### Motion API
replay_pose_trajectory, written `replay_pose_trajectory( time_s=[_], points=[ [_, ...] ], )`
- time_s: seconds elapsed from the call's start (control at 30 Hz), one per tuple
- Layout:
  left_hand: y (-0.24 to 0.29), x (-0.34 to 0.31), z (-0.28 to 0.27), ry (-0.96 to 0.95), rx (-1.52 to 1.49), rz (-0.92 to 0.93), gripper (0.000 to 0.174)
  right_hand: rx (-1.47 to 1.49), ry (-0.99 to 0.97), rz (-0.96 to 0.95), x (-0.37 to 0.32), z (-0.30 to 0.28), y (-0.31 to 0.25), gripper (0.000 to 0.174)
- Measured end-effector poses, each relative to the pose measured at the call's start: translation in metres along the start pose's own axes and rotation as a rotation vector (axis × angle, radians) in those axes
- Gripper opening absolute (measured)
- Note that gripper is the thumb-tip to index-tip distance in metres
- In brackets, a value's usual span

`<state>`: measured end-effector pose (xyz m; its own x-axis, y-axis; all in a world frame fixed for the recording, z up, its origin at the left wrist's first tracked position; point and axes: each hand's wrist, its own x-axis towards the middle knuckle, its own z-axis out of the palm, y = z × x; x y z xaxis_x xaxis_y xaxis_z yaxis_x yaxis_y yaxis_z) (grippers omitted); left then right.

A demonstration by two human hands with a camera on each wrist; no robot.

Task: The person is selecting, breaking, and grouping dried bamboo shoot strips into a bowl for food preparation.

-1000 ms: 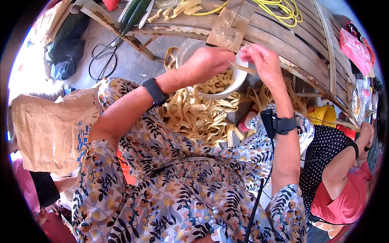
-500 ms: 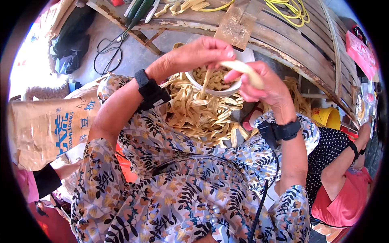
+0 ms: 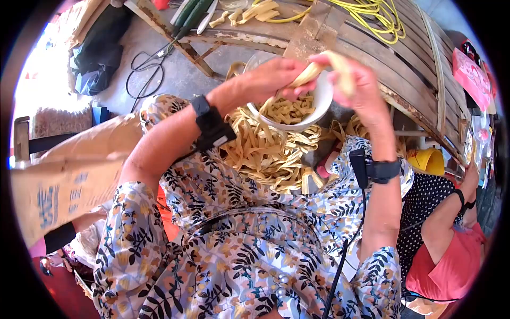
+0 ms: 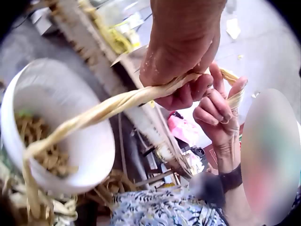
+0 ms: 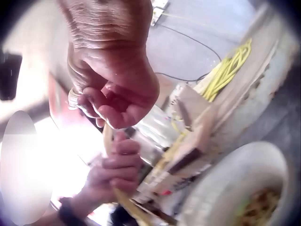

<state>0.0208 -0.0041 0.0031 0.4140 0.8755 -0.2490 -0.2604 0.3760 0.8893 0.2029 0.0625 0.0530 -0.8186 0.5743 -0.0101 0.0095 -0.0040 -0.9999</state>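
Note:
A long pale yellow strip [image 3: 309, 73], soft and twisted like a rope, stretches between my two hands above the white bucket [image 3: 325, 98]. My left hand [image 3: 273, 80] grips it with curled fingers, and in the left wrist view the strip's tail [image 4: 108, 106] runs down across the bucket's rim. On the other side, my right hand [image 3: 358, 82] pinches the strip's far part, which loops over its fingers. Short cut pieces [image 3: 289, 110] of the same stuff lie in the bucket. A heap of long strips [image 3: 265, 154] spreads on the floor by it.
A slatted wooden bench [image 3: 409, 69] stands beyond the bucket, with a wooden board [image 3: 308, 40] and coiled yellow hose [image 3: 385, 18] on it. To the left are a brown paper sack [image 3: 79, 186] and a black cable [image 3: 146, 74]. Another person [image 3: 443, 250] sits at the right.
Both hands have shifted over the bucket. The right hand has risen with the strip looped over its fingers since half a second ago. The sack at the left has tipped and folded.

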Motion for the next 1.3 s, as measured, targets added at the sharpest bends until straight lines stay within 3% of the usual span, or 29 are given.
replay_pose_trajectory(
  time_s=[0.03,0.1,0.13,0.23,0.27,0.37,0.47,0.57,0.7,0.8,0.9,0.93,1.07,1.13,1.23,1.3],
  points=[
    [-0.016,-0.003,-0.004,-0.03,-0.09,-0.05,0.031,0.016,-0.065,-0.011,0.003,0.002,0.016,0.028],
    [-0.037,-0.003,-0.002,-0.203,-0.323,0.029,0.038,0.023,-0.039,-0.015,0.008,0.017,0.035,0.031],
    [-0.035,-0.003,0.006,-0.145,-0.367,0.021,0.042,0.022,0.02,0.018,0.007,0.024,0.035,0.031],
    [-0.047,0.006,-0.004,-0.279,-0.549,-0.022,0.042,-0.388,0.046,-0.118,0.011,0.015,0.046,0.029],
    [-0.052,0.008,-0.006,-0.247,-0.58,-0.077,0.04,-0.345,0.06,-0.064,0.009,0.015,0.048,0.028],
    [-0.054,0.007,0.0,-0.151,-0.619,0.027,0.032,-0.597,0.098,-0.303,0.012,0.015,0.044,0.027],
    [-0.044,0.013,0.005,0.254,-0.53,0.057,0.03,-1.001,0.448,-0.549,0.012,0.015,0.048,0.023],
    [-0.027,0.016,0.022,0.661,-0.103,0.269,0.019,-1.016,0.542,-0.387,0.009,0.019,0.043,0.021],
    [-0.021,0.006,0.025,0.721,0.377,0.333,0.02,-0.628,0.373,0.047,0.014,0.014,0.051,0.019],
    [-0.025,0.007,0.019,0.654,0.306,0.396,0.025,-0.425,0.329,-0.02,0.02,0.008,0.067,0.018],
    [-0.021,0.006,0.017,0.534,0.197,0.296,0.03,-0.395,0.326,0.051,0.018,0.008,0.069,0.015],
    [-0.022,0.006,0.018,0.554,0.277,0.242,0.036,-0.438,0.375,-0.039,0.018,0.01,0.073,0.014],
    [-0.03,0.011,0.017,0.648,0.801,0.342,0.04,-0.702,0.503,-0.319,0.016,0.019,0.081,0.011],
    [-0.033,0.011,0.013,0.702,0.699,0.317,0.04,-0.717,0.499,-0.371,0.014,0.023,0.075,0.008],
    [-0.029,0.007,0.016,0.622,0.327,0.217,0.035,-0.266,0.47,-0.374,0.015,0.016,0.062,0.007],
    [-0.021,0.005,0.021,0.5,0.089,0.132,0.032,0.107,0.547,-0.212,0.014,0.007,0.063,0.009]
  ],
)
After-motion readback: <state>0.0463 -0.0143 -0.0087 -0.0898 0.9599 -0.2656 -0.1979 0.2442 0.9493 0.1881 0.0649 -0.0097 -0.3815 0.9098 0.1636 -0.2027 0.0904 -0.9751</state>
